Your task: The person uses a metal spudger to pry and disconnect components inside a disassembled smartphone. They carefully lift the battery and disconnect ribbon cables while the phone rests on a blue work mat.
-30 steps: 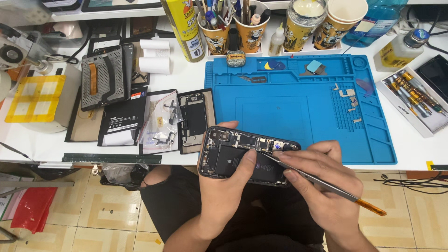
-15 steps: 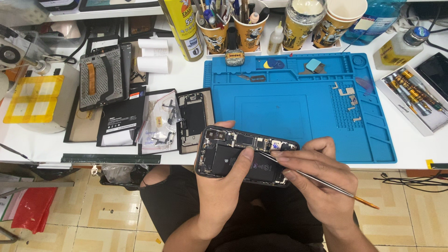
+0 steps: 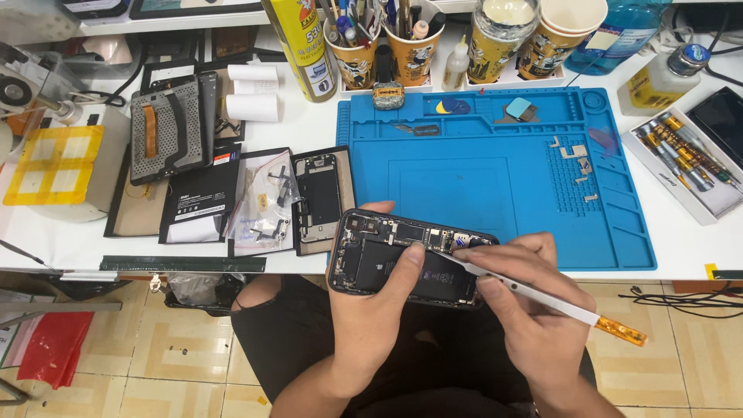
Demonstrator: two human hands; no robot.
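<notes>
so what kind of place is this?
Most likely a phone repair bench. The left hand holds an opened smartphone with its insides exposed, the right hand works tweezers into it, and a blue repair mat and screwdriver set sit on the white table.

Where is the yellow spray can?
In the head view, the yellow spray can stands at the back of the white table, left of the cups of tools and above the blue mat's left corner.
</notes>
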